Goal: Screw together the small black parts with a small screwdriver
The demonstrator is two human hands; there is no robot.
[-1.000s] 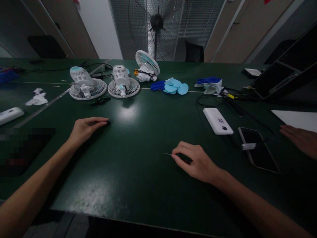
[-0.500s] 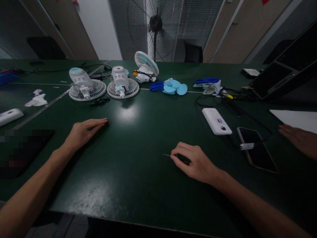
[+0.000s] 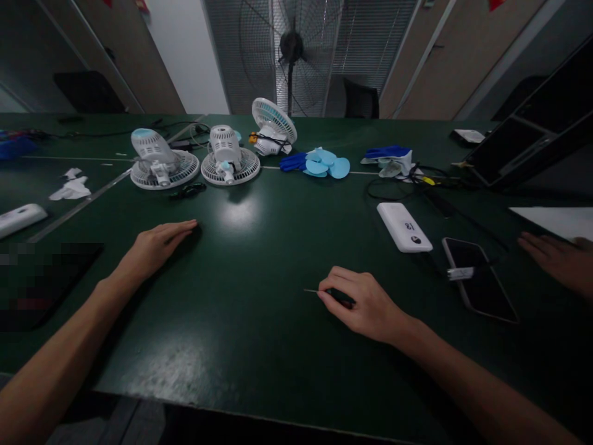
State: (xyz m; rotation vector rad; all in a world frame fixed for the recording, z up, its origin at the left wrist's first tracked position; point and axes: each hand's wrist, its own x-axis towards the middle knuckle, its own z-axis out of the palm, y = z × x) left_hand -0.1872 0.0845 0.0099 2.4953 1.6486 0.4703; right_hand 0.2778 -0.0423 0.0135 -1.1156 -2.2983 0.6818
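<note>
My right hand [image 3: 365, 304] rests on the dark green table [image 3: 259, 259], fingers curled around a small screwdriver [image 3: 324, 292] with a black handle and a thin metal tip pointing left. My left hand [image 3: 155, 244] lies flat on the table to the left, fingers stretched out and together, holding nothing. Three small white and blue desk fans [image 3: 163, 162] [image 3: 229, 157] [image 3: 273, 125] stand or lie at the far side, with a loose light blue fan blade [image 3: 328, 162] beside them.
A white power bank [image 3: 404, 226] and a dark phone [image 3: 479, 278] lie to the right. Another person's hand [image 3: 556, 259] rests at the right edge near white paper [image 3: 556, 219]. Blue gloves [image 3: 386, 152], cables [image 3: 417, 179], a laptop [image 3: 523, 145] and a large floor fan [image 3: 291, 49] stand beyond.
My left hand flattened slightly and drew back a little. My right hand barely shifted with the screwdriver. The view moved slightly.
</note>
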